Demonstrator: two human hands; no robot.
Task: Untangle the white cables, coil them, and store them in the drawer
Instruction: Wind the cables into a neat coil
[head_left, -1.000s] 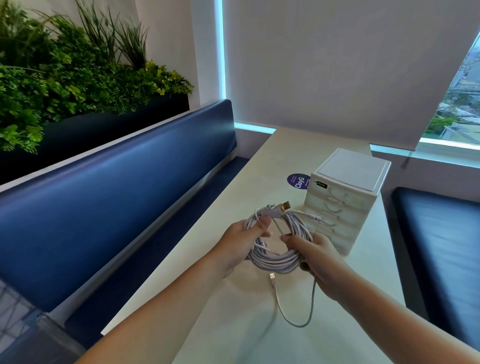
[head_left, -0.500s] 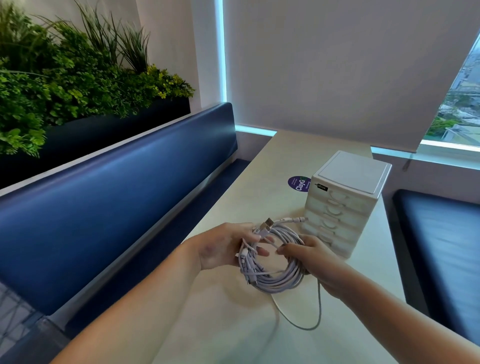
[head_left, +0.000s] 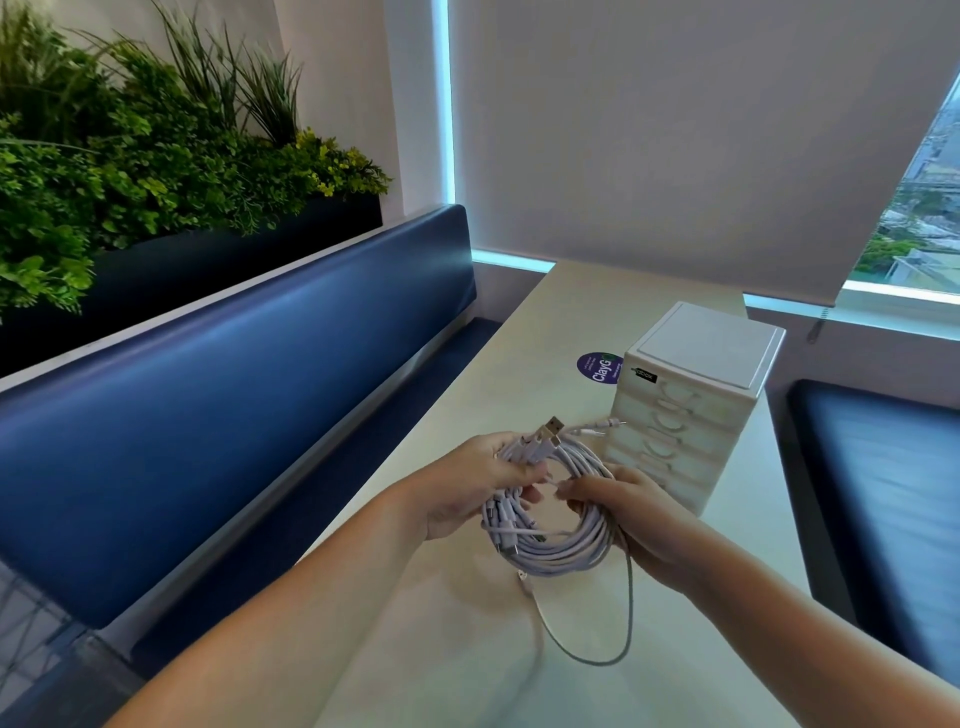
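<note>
White cables (head_left: 558, 543), wound into a loose coil, are being held in the head view just above the pale surface (head_left: 457, 654), between both hands. The left hand (head_left: 467, 491) is gripping the coil's left side, its fingers curling round the bundle and the thumb pressing on top near a metal USB plug (head_left: 551, 429) that is sticking up. The right hand (head_left: 636, 514) is wrapping round the right side, its fingers (head_left: 582, 491) pinching a thin strand inside the ring. One loose tail (head_left: 597, 659) is hanging down in a loop. A small white drawer unit (head_left: 691, 415) is standing just beyond the hands, its drawers closed, a purple sticker (head_left: 597, 368) beside it. A blue bench (head_left: 234, 405) is running along the left.
</note>
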